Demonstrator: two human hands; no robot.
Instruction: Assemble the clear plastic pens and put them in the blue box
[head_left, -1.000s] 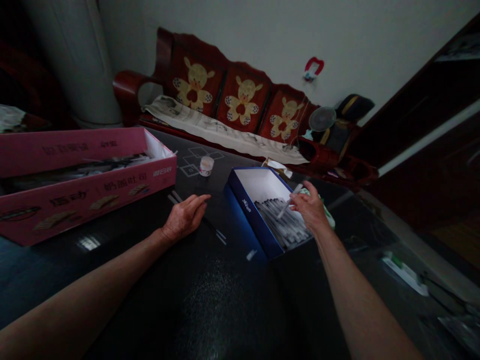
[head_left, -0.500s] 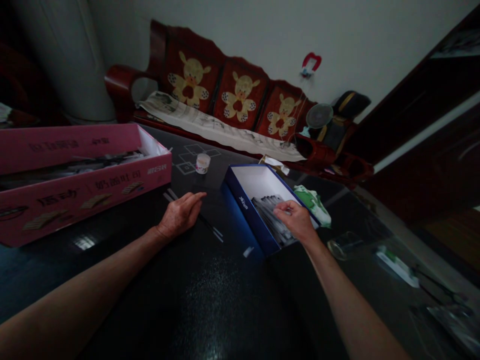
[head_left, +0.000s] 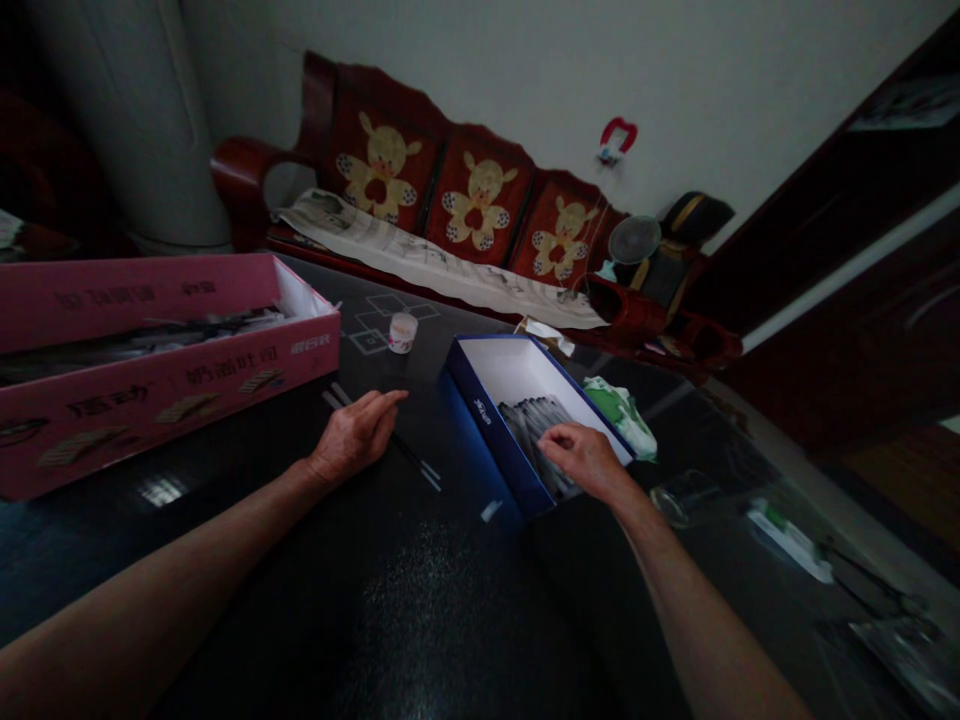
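Note:
My left hand [head_left: 352, 438] lies flat on the dark table [head_left: 420, 600], fingers stretched out over a few thin sticks [head_left: 409, 455]. My right hand [head_left: 583, 460] rests palm down inside the blue box [head_left: 487, 410], fingers spread on the pile of grey pens [head_left: 529, 420] at the box's near end. The far half of the box shows a bare white bottom. I see nothing pinched between the fingers of either hand.
A long pink carton [head_left: 150, 370] holding dark sticks stands at the left. A small white jar [head_left: 403, 332] sits beyond my left hand. A green and white cloth [head_left: 622, 415] lies right of the blue box. A red wooden bench [head_left: 480, 220] runs behind the table.
My right hand held one pen above the box a second ago; it has come down onto the pile and now lies flat. The left hand has stayed put.

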